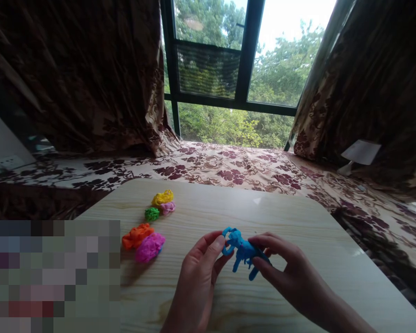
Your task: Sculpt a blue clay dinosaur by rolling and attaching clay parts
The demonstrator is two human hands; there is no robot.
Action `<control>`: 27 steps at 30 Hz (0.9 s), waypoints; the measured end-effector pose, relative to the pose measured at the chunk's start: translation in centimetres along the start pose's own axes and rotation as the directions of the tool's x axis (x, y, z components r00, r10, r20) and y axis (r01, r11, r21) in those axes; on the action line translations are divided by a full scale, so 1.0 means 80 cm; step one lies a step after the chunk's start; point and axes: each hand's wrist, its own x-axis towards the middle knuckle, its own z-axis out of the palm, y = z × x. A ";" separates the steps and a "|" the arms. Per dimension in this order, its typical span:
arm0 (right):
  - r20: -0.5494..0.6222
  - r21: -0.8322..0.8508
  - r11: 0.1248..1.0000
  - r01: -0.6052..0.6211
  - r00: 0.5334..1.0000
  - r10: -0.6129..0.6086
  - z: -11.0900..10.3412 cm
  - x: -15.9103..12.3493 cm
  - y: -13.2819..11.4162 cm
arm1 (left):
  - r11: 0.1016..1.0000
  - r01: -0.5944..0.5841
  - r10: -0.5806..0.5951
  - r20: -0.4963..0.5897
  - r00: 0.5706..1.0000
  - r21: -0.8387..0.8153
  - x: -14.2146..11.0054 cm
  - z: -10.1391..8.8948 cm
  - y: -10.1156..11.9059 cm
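A blue modelling-clay animal figure (pixel 244 251) is held between both hands, just above the table. It has stubby legs pointing down and curled strands at its left end. My left hand (pixel 203 263) is closed, with thumb and fingers pinching the curled blue strands. At the figure's other end, my right hand (pixel 287 263) grips the body from above and below with thumb and fingers. Fingers cover part of the rear of the figure.
Left on the pale wooden table (pixel 201 208) lie lumps of clay: yellow (pixel 162 198), light pink (pixel 168 208), green (pixel 152 213), orange (pixel 137 236) and magenta (pixel 150 247). Behind is a floral-covered ledge (pixel 229 171) with a white lamp (pixel 361 151). Pixelation hides the lower left.
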 end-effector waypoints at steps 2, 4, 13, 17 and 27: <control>0.005 -0.009 1.000 0.020 1.000 -0.020 0.001 0.000 -0.002 | 1.000 -0.013 0.013 0.000 1.000 0.012 0.000 0.002 0.000; 0.002 -0.020 0.999 0.033 0.999 -0.032 0.001 0.000 -0.004 | 0.999 -0.023 0.023 -0.009 1.000 0.022 0.000 0.003 0.000; 0.031 -0.061 0.997 0.052 0.998 -0.050 -0.004 -0.005 -0.007 | 0.997 -0.058 0.059 -0.016 0.998 0.052 -0.002 0.006 0.000; 0.035 -0.085 0.995 0.050 0.998 -0.047 -0.007 -0.004 -0.010 | 0.978 -0.151 0.153 -0.003 0.988 0.142 -0.002 0.006 -0.004; 0.042 -0.105 0.993 0.047 0.998 -0.043 -0.007 -0.002 -0.015 | 0.910 -0.280 0.281 0.043 0.959 0.305 -0.005 0.003 -0.003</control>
